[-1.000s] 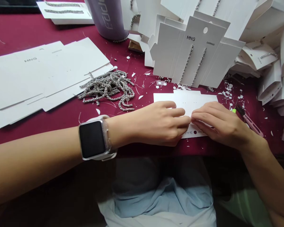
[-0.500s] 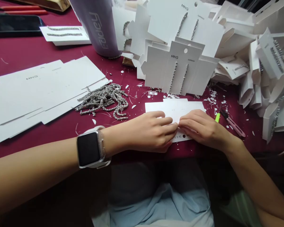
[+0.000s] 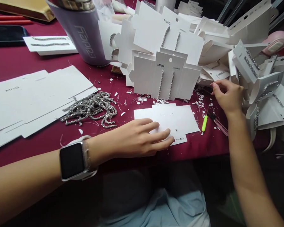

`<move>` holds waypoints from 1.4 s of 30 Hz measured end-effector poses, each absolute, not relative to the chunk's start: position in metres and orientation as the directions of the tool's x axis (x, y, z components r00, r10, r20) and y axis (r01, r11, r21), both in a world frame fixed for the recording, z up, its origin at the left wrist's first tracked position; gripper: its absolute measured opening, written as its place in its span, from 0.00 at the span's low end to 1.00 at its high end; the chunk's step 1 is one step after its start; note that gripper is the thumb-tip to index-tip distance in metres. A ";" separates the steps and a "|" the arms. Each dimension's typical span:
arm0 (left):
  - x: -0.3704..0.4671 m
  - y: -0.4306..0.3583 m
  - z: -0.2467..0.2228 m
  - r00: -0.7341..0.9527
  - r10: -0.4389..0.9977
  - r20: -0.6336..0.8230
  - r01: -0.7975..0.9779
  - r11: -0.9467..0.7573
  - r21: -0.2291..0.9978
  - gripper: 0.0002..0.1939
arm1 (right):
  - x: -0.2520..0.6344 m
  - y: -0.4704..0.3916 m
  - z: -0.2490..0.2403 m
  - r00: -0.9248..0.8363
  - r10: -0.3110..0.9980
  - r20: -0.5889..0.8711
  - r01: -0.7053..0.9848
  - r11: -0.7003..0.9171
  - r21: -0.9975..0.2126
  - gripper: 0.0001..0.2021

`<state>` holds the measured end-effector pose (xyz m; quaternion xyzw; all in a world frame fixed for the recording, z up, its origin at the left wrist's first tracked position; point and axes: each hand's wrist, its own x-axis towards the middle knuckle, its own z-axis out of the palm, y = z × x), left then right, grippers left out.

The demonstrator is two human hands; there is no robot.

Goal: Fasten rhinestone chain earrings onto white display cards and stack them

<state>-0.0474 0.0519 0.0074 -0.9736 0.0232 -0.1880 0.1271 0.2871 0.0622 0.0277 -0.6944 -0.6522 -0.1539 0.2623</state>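
Note:
A white card (image 3: 177, 118) lies flat on the dark red tablecloth, with small holes and a tiny silver bead on it. My left hand (image 3: 142, 137) rests on its left part, fingers apart, holding nothing. My right hand (image 3: 227, 94) is raised at the right, beside the folded cards, thumb and forefinger curled close together; anything between the tips is too small to make out. Below it lie a green-handled tool (image 3: 204, 123) and a pink cutter (image 3: 219, 125). A heap of silver chains (image 3: 92, 108) sits left of the card.
Large white cards (image 3: 38, 97) lie at the left. A purple tumbler (image 3: 81, 37) stands at the back. Upright cards with chain earrings (image 3: 165, 75) stand behind the flat card. Folded cards (image 3: 246, 67) pile up at the right, near a phone-like dark object (image 3: 8, 35) only at far left.
My right hand has left the card and moved right and up towards the folded cards. My left hand stays on the card, its fingers more spread. The view has shifted.

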 end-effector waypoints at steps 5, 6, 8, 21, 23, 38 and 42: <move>-0.049 0.052 0.011 0.928 -0.112 0.355 -0.012 -0.962 -0.273 0.16 | 0.281 0.056 0.019 0.095 0.802 0.590 0.985 0.010 -0.172 0.11; -0.049 0.052 0.012 0.931 -0.123 0.343 -0.020 -0.957 -0.288 0.16 | 0.280 0.056 0.019 0.084 0.807 0.584 0.986 0.017 -0.166 0.11; -0.049 0.052 0.015 0.937 -0.144 0.319 -0.037 -0.948 -0.317 0.16 | 0.277 0.057 0.016 0.033 0.838 0.545 0.989 0.051 -0.139 0.09; -0.051 0.055 0.010 0.936 -0.149 0.320 -0.035 -0.941 -0.336 0.16 | 0.244 0.076 0.015 -0.302 0.909 0.288 0.953 0.285 0.100 0.15; -0.051 0.056 0.011 0.936 -0.148 0.320 -0.038 -0.944 -0.328 0.16 | 0.245 0.078 0.020 -0.295 0.913 0.282 0.955 0.285 0.076 0.17; -0.049 0.053 0.016 0.946 -0.144 0.292 -0.053 -0.953 -0.299 0.18 | 0.251 0.094 0.008 -0.128 0.966 0.226 0.992 0.128 0.017 0.13; -0.049 0.052 0.013 0.932 -0.148 0.330 -0.043 -0.951 -0.305 0.17 | 0.248 0.096 0.006 -0.112 0.951 0.287 0.993 0.114 0.011 0.11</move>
